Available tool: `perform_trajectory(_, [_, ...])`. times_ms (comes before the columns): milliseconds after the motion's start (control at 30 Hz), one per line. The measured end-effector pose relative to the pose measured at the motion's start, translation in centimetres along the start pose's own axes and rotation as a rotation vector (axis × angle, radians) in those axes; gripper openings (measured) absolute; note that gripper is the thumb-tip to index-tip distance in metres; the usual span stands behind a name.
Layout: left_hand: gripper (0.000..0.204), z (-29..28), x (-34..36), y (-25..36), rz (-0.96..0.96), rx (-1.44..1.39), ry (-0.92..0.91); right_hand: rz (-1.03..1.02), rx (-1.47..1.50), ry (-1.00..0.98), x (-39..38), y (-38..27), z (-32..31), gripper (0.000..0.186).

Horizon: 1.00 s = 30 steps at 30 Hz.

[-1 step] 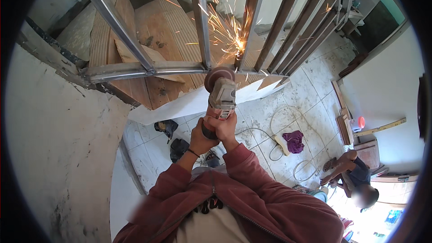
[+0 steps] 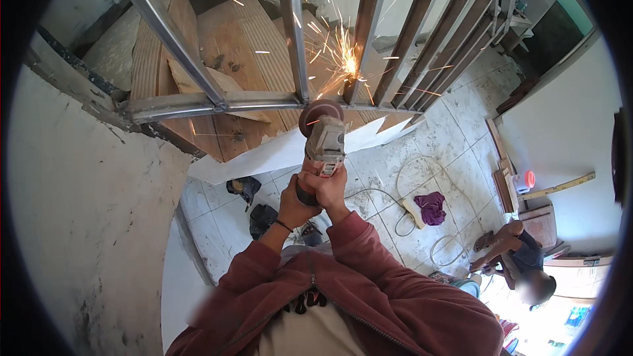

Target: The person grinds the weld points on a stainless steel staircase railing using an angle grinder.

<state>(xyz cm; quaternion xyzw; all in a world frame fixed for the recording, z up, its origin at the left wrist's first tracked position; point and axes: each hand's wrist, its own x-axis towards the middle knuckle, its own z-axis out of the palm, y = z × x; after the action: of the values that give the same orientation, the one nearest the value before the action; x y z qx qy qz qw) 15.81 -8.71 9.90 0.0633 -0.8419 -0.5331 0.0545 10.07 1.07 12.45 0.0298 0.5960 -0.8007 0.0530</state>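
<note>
My left hand (image 2: 295, 201) and my right hand (image 2: 329, 186) are wrapped round the body of a red and grey angle grinder (image 2: 324, 144), the left a little lower. Its brown disc (image 2: 316, 116) is at the curved lower rail (image 2: 254, 103) of a metal railing with upright bars (image 2: 290, 26); I cannot tell exactly where it touches. Bright orange sparks (image 2: 348, 59) spray up among the bars just beyond the disc. A cable runs from below the grinder to the tiled floor.
Behind the railing are wooden stair treads (image 2: 234, 36). Below are a tiled floor (image 2: 369, 181), dark bags (image 2: 262, 221), a purple cloth (image 2: 430, 207), looped cable (image 2: 448, 250) and planks (image 2: 504, 181) by the right wall. Another person (image 2: 517, 254) crouches at the lower right.
The spray of sparks has changed shape, with streaks now also below the rail. My hands and the grinder have barely moved.
</note>
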Motion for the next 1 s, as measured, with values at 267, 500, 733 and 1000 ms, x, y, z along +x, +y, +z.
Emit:
perform_trajectory(267, [0.074,0.0,0.2,-0.5,0.009,-0.027,0.006,-0.05,-0.027,0.019,0.3,1.2,0.0,0.055])
perform_trajectory(500, [0.076,0.2,-0.2,-0.3,0.009,-0.049,-0.013,-0.021,0.001,0.049,0.1,1.8,-0.4,0.055])
perform_trajectory(733, [0.073,-0.3,0.2,0.3,0.019,0.002,0.002,0.005,0.018,-0.001,0.2,0.8,-0.1,0.051])
perform_trajectory(1000, [0.071,-0.3,0.1,0.3,0.04,-0.034,0.008,-0.013,0.108,-0.016,-0.1,0.5,0.1,0.05])
